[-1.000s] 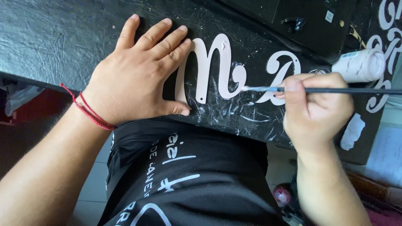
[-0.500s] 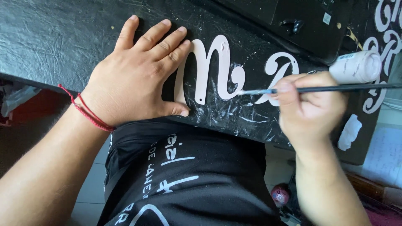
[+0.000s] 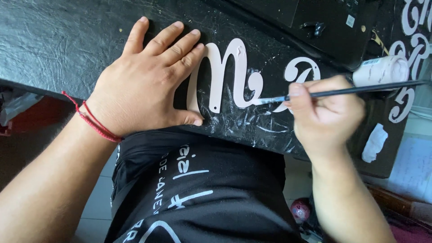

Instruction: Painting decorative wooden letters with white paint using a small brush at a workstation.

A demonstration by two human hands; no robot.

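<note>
Black crinkled plastic sheet (image 3: 58, 40) is covering the counter, likely catching the white paint smears showing near the near edge. White cursive cutout lettering (image 3: 227, 72) is lying flat on it, between both hands. Left hand (image 3: 144, 83) is lying spread, palm down, fingers pressing on the left end of the lettering, probably pinning it so it is not sliding under the stroke. Right hand (image 3: 326, 110) is pinching a thin black-handled brush (image 3: 342, 92) near the ferrule, held almost level; the white-loaded tip is touching the lettering's middle stroke. Choked-up grip looks like it is serving fine control. White paint bottle (image 3: 382, 71) is lying on its side just past the right hand, label too small to tell. More white scroll cutouts (image 3: 407, 58) are sitting at far right. Crumpled white wad (image 3: 373, 141) is resting near the counter's edge.
</note>
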